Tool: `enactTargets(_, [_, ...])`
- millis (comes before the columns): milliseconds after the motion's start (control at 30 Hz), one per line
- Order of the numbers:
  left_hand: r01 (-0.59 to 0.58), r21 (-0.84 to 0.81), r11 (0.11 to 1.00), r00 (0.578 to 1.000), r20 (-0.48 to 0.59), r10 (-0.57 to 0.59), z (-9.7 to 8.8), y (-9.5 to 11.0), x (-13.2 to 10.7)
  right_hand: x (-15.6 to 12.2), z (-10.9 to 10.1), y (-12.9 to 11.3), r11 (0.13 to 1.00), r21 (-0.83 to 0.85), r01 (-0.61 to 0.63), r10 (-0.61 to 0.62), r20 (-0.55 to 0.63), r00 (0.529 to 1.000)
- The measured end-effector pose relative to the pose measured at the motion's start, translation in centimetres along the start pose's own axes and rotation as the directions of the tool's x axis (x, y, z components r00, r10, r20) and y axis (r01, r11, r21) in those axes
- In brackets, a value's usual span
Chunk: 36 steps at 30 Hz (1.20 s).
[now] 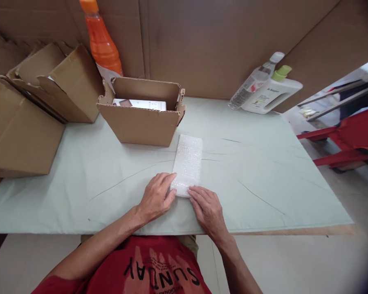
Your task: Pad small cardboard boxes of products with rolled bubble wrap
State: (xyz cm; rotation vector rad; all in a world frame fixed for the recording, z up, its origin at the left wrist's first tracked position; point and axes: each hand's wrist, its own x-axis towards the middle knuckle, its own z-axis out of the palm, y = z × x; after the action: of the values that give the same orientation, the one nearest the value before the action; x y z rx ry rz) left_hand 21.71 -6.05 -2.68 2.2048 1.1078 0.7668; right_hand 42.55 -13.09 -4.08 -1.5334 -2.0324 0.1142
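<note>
A flat, oblong packet in clear bubble wrap (188, 157) lies lengthwise on the table, pointing away from me. My left hand (157, 195) grips its near left edge, with the index fingertip and thumb at the wrap and the other fingers curled. At the near right corner, my right hand (207, 207) has its fingertips on the wrap and its thumb tucked by the edge. What lies inside the wrap cannot be made out. Just beyond the packet stands an open cardboard box (144, 126) holding a white printed box (141, 104).
Several open cardboard boxes (21, 130) stand at the left. An orange bottle (102, 45) is behind the middle box. A clear bottle (253, 83) and a white jug (271, 94) lean at the back right. The table (263, 175) has a pale green cloth; a red chair (355, 130) stands beyond it.
</note>
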Motion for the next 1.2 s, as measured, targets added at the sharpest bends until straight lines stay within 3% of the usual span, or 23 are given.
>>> enactTargets(67, [-0.113,-0.048,0.992,0.993,0.015,0.114,-0.4,0.0,-0.7,0.3,-0.3,0.1,0.998,0.047,-0.032,0.031,0.017,0.999])
enactTargets(133, [-0.147,-0.086,0.985,0.987,0.045,0.152,-0.6,-0.1,-1.1,0.6,-0.7,0.0,0.989,0.120,-0.088,0.080,0.068,0.994])
enactTargets(300, [0.037,-0.130,0.991,0.994,0.109,-0.023,-0.4,-0.1,-0.8,0.9,-1.3,-0.6,0.952,0.221,-0.210,0.181,0.146,0.973])
enactTargets(400, [0.168,-0.116,0.979,0.980,0.131,-0.153,-0.2,-0.2,0.1,0.5,-1.6,-1.0,0.973,0.126,-0.195,0.204,-0.061,0.977])
enactTargets(500, [0.235,-0.072,0.969,0.960,0.176,-0.220,0.0,-0.2,1.1,0.0,-2.2,-1.4,0.994,0.004,-0.112,0.110,-0.210,0.971])
enactTargets(600, [0.254,-0.047,0.966,0.952,0.189,-0.241,0.2,-0.3,1.7,-0.2,-2.1,-1.6,1.000,-0.024,-0.018,0.016,-0.095,0.995])
enactTargets(733, [0.192,-0.021,0.981,0.977,0.097,-0.189,0.4,-0.3,1.6,0.1,-0.5,-0.9,0.997,-0.072,0.036,-0.033,0.037,0.999])
enactTargets(833, [0.047,0.008,0.999,0.999,0.020,-0.047,0.1,-0.2,0.8,0.5,0.3,-0.2,0.996,-0.075,0.045,-0.044,0.011,0.999])
enactTargets(967, [-0.141,-0.051,0.989,0.986,0.077,0.145,-0.7,-0.1,-0.4,0.6,-0.4,-0.1,0.997,0.076,-0.005,0.003,0.031,1.000])
enactTargets(1100, [-0.020,-0.146,0.989,0.988,0.150,0.042,-0.9,-0.2,-0.7,0.5,-1.2,-0.4,0.950,0.241,-0.196,0.157,0.173,0.972])
enactTargets(1200, [0.072,-0.137,0.988,0.988,0.143,-0.052,-0.6,-0.3,-0.2,0.3,-1.1,-0.4,0.955,0.202,-0.215,0.199,0.098,0.975])
